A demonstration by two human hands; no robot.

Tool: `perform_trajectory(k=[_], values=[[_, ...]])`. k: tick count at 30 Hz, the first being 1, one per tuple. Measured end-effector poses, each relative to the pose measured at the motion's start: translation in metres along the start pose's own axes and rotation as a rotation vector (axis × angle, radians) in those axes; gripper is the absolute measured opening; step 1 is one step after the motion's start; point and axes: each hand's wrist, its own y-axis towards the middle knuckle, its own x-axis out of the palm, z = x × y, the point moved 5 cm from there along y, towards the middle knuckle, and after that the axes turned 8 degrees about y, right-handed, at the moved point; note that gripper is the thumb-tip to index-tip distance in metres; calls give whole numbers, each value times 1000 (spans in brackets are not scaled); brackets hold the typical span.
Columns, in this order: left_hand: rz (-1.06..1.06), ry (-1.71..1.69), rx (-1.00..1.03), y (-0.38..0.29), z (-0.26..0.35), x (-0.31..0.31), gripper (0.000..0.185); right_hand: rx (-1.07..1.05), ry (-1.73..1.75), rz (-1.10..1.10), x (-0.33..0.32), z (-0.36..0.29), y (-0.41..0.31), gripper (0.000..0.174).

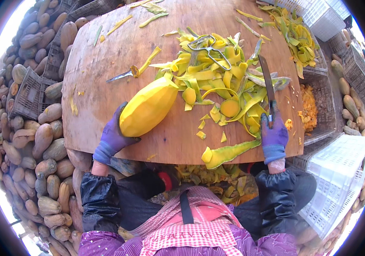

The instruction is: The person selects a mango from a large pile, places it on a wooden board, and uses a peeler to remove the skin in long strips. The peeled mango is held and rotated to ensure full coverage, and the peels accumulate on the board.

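My left hand (113,132), in a purple glove, cups the lower end of a peeled yellow squash (148,107) that lies tilted on the wooden table (176,147). A long knife (268,78) is gripped by its handle in my gloved right hand (273,131), its blade pointing away from me over the heap's right edge. Between the hands and beyond them spreads a heap of squash peelings (214,76). On top of it rests a metal peeler (209,51). One broad strip of peel (230,153) lies at the near edge, just left of my right hand.
A metal tool (120,76) with squash residue lies left of the heap. Right of the table stand a crate with orange pulp (309,107) and a white plastic crate (334,179). Unpeeled squashes (52,140) pile up on the left. More peelings (217,179) lie below the table edge.
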Motion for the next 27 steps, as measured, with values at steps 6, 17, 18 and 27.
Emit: perform_trajectory(k=[6, 17, 18, 27], values=[[-67, -101, -20, -3, 2, 0, 111, -319, -189, 91, 13, -31, 32, 45], [202, 352, 129, 15, 29, -28, 119, -382, -485, -285, 123, -186, 166, 51], [303, 390, 187, 18, 46, -26, 120, -435, -381, -225, 115, -191, 157, 53], [217, 422, 254, 43, 67, -3, 113, -650, 289, -343, 87, -171, 25, 54]])
